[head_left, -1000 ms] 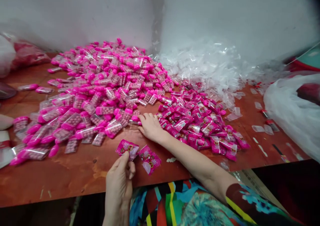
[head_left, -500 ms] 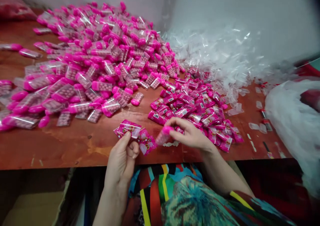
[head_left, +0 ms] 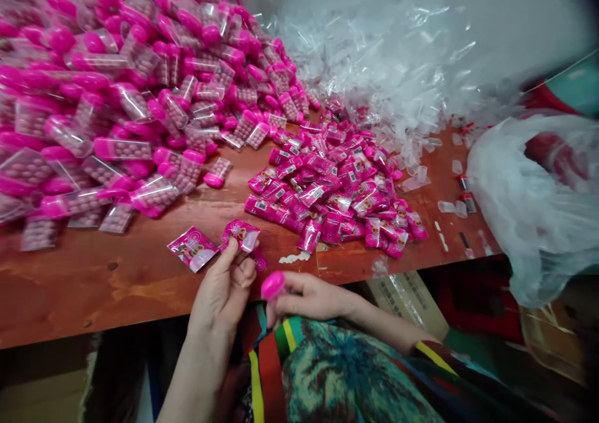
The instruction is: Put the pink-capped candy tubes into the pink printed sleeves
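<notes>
My left hand (head_left: 219, 301) is closed, its thumb pinching a pink printed wrapper (head_left: 242, 234) above the table's front part. A second pink wrapper (head_left: 193, 248) lies flat just to its left, and a corner of another shows behind my fingers. In my right hand (head_left: 309, 298), low over the table's front edge, is a small candy container (head_left: 272, 284); its bright pink cap points up, and the fingers hide much of its body. One loose candy container (head_left: 218, 172) rests on the wood beyond both hands.
A large heap of pink-capped candy containers (head_left: 150, 111) fills the left. Filled pink packets (head_left: 332, 192) are piled mid-table, with clear plastic pieces (head_left: 384, 67) behind. A white plastic bag (head_left: 510, 192) hangs over the right edge; a cardboard box (head_left: 407, 301) stands below.
My right hand went to the containers, took one, and brought it back down to the table edge. One wrapper now lies left of my left hand, which still pinches another. The view has shifted.
</notes>
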`<state>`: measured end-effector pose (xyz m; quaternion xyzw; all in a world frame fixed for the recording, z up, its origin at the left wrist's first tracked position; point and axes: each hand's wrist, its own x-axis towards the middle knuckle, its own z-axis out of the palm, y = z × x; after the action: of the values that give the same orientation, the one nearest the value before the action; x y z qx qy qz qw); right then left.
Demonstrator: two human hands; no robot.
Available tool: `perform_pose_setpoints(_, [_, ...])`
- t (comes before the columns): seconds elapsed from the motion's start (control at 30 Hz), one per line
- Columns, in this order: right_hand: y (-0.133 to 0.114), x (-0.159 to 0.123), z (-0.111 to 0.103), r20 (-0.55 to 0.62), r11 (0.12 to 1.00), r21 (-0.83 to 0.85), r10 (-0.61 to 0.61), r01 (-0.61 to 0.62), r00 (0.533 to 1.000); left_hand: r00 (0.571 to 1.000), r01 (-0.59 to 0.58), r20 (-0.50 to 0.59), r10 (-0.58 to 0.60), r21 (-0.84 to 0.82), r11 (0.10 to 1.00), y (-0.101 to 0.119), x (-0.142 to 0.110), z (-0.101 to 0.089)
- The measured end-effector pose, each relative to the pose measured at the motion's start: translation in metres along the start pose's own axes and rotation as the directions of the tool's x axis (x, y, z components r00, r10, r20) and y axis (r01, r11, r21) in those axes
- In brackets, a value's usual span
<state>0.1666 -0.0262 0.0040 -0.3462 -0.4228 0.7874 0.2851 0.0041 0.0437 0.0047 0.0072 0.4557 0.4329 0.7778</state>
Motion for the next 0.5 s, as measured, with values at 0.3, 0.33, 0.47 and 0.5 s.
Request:
perform_pose_setpoints(0.3, [0.004,0.026,-0.009,-0.365,0.993,0.023,-0.096,0.112,0.926,1.000,0.015,-0.020,-0.015,0.020,1.000,-0.008,-0.003,0.006])
perform_pose_setpoints(0.33, [0.006,0.026,-0.008,-0.364,0.994,0.011,-0.098,0.110,0.926,1.000,0.023,-0.016,-0.022,0.025,0.999,-0.008,-0.004,0.006])
perform_pose_setpoints(0.47, [0.008,0.026,-0.005,-0.389,0.992,-0.025,-0.121,0.121,0.913,0.999,0.032,-0.024,-0.031,0.041,0.999,-0.010,-0.004,0.004])
perform_pose_setpoints(0.5, [0.008,0.025,-0.005,-0.397,0.992,-0.038,-0.124,0.119,0.909,0.999,0.024,-0.028,-0.023,0.046,0.999,-0.010,-0.003,0.004])
